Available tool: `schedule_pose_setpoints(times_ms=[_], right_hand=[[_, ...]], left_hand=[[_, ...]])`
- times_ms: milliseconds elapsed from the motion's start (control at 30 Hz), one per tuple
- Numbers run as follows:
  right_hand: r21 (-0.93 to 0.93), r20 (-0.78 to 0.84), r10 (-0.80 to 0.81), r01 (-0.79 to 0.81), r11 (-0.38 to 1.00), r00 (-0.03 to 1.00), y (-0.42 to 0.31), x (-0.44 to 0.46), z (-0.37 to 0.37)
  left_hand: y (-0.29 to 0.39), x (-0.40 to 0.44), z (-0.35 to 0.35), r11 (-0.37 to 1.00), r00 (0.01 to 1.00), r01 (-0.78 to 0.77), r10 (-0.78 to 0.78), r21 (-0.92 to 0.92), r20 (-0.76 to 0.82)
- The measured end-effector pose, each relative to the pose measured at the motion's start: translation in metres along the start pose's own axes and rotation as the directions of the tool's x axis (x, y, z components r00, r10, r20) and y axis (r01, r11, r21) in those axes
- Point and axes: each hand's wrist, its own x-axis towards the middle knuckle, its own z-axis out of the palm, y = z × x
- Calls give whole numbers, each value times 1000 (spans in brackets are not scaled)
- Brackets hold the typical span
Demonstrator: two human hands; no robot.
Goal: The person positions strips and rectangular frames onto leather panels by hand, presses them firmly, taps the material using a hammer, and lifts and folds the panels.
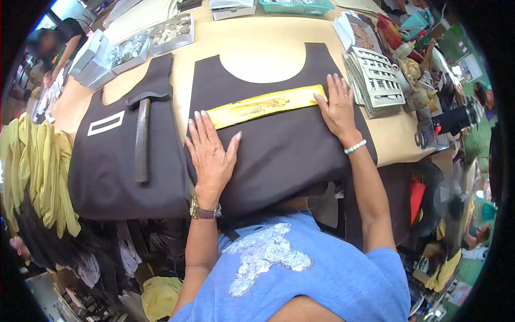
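A dark garment piece (268, 155) with a scooped neckline lies spread on the table in front of me. Across its chest runs a yellow strip (263, 106) with a worn, brownish middle. My left hand (211, 155) rests flat on the cloth, fingers spread, its fingertips at the strip's left end. At the right end, my right hand (339, 110) lies flat with its thumb on the strip. To the left is a second dark garment piece (112, 161), bearing a hammer (143, 139) and a white rectangular frame (105, 123).
Boxes of small parts (171, 35) stand along the pale table's (257, 29) far left. White slotted templates (377, 78) are stacked at the right, near a black cylinder (456, 119). Yellow cloths (35, 166) hang at the left. A person (67, 40) is at the upper left.
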Motion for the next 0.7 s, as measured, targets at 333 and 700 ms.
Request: schedule_pose_setpoints(times_ms=[333,700], right_hand=[[493,41,291,-273,826,956,-21,-24,-31],[620,38,361,-305,723,932,-10,-26,-22]], left_hand=[[5,22,-9,997,987,-30,41,72,-156],[-5,34,9,973,992,-15,-16,-232,-129]])
